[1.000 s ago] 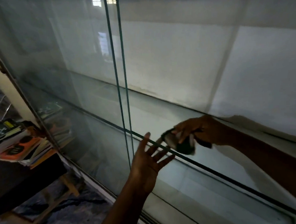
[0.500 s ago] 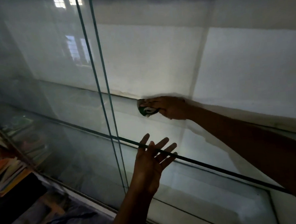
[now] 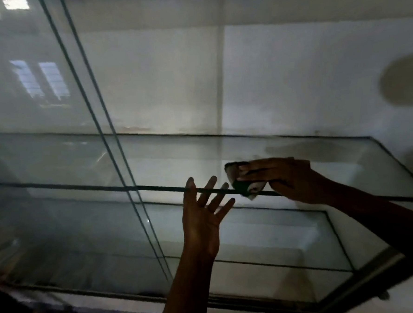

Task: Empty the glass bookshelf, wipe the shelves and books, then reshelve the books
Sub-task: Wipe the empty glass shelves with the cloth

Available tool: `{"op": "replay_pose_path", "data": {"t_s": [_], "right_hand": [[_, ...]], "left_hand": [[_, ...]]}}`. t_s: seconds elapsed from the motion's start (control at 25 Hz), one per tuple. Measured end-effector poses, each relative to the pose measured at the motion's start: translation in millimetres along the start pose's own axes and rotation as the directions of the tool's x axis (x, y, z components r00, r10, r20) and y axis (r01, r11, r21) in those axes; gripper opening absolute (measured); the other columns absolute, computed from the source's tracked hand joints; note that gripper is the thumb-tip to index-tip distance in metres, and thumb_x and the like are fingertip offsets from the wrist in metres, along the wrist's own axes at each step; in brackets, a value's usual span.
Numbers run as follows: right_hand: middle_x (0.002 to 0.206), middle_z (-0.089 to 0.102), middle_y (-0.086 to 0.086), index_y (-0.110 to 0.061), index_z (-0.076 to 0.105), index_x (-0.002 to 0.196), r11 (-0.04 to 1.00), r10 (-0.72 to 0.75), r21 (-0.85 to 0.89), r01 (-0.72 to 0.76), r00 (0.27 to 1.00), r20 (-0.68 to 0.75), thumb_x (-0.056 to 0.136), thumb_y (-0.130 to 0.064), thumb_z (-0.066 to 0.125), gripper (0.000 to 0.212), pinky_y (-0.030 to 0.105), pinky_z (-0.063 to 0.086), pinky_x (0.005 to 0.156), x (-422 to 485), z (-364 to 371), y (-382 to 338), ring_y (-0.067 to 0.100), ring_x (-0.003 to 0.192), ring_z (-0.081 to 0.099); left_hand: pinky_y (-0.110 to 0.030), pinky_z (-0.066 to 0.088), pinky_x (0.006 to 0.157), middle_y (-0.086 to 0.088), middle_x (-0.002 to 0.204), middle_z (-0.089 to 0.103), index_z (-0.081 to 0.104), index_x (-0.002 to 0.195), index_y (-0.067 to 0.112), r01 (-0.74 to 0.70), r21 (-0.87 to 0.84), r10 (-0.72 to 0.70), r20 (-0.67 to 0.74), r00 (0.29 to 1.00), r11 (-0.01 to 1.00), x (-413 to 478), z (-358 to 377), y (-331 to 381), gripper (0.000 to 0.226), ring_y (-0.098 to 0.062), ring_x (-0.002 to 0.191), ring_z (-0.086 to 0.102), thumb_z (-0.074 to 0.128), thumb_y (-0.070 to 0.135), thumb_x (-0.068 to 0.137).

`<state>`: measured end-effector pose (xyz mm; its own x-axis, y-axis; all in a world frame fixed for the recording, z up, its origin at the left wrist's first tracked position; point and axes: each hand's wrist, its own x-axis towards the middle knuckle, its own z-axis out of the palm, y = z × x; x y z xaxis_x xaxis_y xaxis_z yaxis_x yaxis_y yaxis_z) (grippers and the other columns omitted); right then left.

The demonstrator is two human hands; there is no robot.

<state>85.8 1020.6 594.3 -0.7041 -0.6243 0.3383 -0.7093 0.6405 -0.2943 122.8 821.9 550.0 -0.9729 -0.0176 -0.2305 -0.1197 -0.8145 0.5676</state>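
White wall (image 3: 292,78) fills the background, seen through the glass bookshelf (image 3: 376,269), whose metal frame runs along the bottom and up the lower right corner. Two thin green-edged glass door panels (image 3: 96,110) cross the left half at a slant, and the left pane carries a pale reflection of windows (image 3: 41,79). A soft dark shadow (image 3: 404,81) sits on the wall at the upper right.

Two glass shelves lie one under the other. The upper shelf (image 3: 297,148) stretches across the middle of the view, its dark front edge (image 3: 154,188) running from the left side to the right. The lower shelf (image 3: 278,236) lies beneath it, closer to the frame.

The right hand (image 3: 289,180) reaches in from the right, over the upper shelf, with its fingers curled round a bunched cloth (image 3: 243,188) (dark green with some white showing). The cloth sits right at the front edge of the upper shelf, part of it hanging just over the edge; the hand's fingers lie on top of it, pressing it down.

The left hand (image 3: 199,219) comes up from the bottom centre, the forearm rising in front of the frame. Its fingers are straight and spread wide, holding nothing. The fingertips overlap the front edge of the upper shelf, just to the left of the cloth; whether they actually touch the glass cannot be told. The two hands are near each other but apart.
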Motion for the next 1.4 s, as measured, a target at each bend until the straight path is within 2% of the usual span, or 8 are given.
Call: {"op": "replay_pose_path", "data": {"t_s": [0.12,0.28,0.36,0.48,0.68,0.84,1.12,1.4], "right_hand": [[0.135,0.052,-0.009,-0.019,0.06,0.122,0.995,0.079,0.062,-0.082,0.996,0.046,0.082,0.002,0.039,0.05,0.007,0.035,0.098,-45.3,-20.7,-9.8,-0.005,0.119,0.048],[0.101,0.067,0.006,-0.026,0.051,0.126,0.892,0.452,0.134,-0.432,0.847,-0.279,0.089,0.014,0.041,0.055,0.009,0.048,0.053,-88.4,-62.9,9.7,-0.001,0.051,0.06],[0.102,0.066,0.013,-0.018,0.046,0.132,0.81,0.529,0.101,-0.578,0.643,-0.554,0.086,0.012,0.044,0.054,0.014,0.052,0.073,-97.2,-76.4,35.8,0.006,0.069,0.067],[0.133,0.051,0.009,-0.006,0.045,0.135,0.636,0.665,0.167,-0.753,0.426,-0.613,0.084,0.014,0.046,0.055,0.004,0.032,0.093,-102.4,-83.5,68.7,0.025,0.111,0.057],[0.132,0.051,0.009,-0.024,0.042,0.139,0.477,0.821,0.038,-0.878,0.43,-0.376,0.081,0.01,0.05,0.068,0.023,0.046,0.077,-85.9,-69.8,92.6,0.025,0.101,0.057],[0.135,0.048,0.012,-0.02,0.04,0.141,0.411,0.854,0.053,-0.91,0.364,-0.371,0.09,0.003,0.044,0.056,0.03,0.039,0.095,-63.8,-60.9,94.6,0.029,0.117,0.05],[0.134,0.053,0.015,-0.011,0.047,0.134,0.774,0.562,-0.124,-0.621,0.764,-0.317,0.092,-0.007,0.047,0.042,0.028,0.039,0.097,-37.3,-14.3,26.1,0.03,0.118,0.054],[0.114,0.064,0.021,0.001,0.065,0.111,0.974,0.224,0.051,-0.219,0.922,-0.315,0.085,-0.012,0.048,0.033,0.001,0.041,0.08,-85.1,-6.7,-31.6,-0.001,0.092,0.061]], "left_hand": [[-0.049,0.051,0.088,-0.015,0.118,0.064,0.048,0.132,0.025,0.142,0.118,-0.152,0.074,0.986,0.983,-10.4,20.5,-31.9,0.057,-0.031,0.099,0.066,0.05,0.047,0.079],[-0.051,0.049,0.09,-0.017,0.118,0.065,0.047,0.132,0.023,0.266,0.118,-0.283,0.167,0.944,0.957,-15.9,46.2,-69.2,0.042,-0.035,0.105,0.064,0.049,0.034,0.091],[-0.05,0.05,0.088,-0.018,0.117,0.065,0.047,0.13,0.023,0.3,0.126,-0.319,0.186,0.929,0.946,-17.6,56.2,-79.9,0.035,-0.035,0.103,0.065,0.046,0.029,0.096],[-0.051,0.052,0.086,-0.022,0.117,0.064,0.048,0.13,0.023,0.308,0.095,-0.322,0.193,0.927,0.946,-19.8,64.1,-89.8,0.032,-0.036,0.1,0.066,0.041,0.025,0.098],[-0.045,0.054,0.083,-0.026,0.119,0.061,0.045,0.135,0.017,0.243,0.022,-0.242,0.201,0.949,0.97,-19.3,61.8,-94.4,0.053,-0.039,0.1,0.065,0.049,0.022,0.082],[-0.045,0.053,0.084,-0.022,0.117,0.063,0.045,0.135,0.02,0.225,0.083,-0.238,0.229,0.944,0.971,-15.3,57.6,-95.6,0.056,-0.037,0.1,0.066,0.047,0.026,0.079],[-0.042,0.052,0.09,-0.019,0.118,0.063,0.044,0.134,0.021,0.223,0.134,-0.251,0.26,0.932,0.966,-17.1,56.3,-93.4,0.037,-0.031,0.101,0.066,0.036,0.021,0.099],[-0.039,0.046,0.097,-0.006,0.122,0.064,0.049,0.131,0.019,0.123,0.377,-0.224,0.237,0.945,0.918,-37.2,-6.5,-72.6,0.054,-0.022,0.112,0.062,0.052,0.03,0.078]]}}
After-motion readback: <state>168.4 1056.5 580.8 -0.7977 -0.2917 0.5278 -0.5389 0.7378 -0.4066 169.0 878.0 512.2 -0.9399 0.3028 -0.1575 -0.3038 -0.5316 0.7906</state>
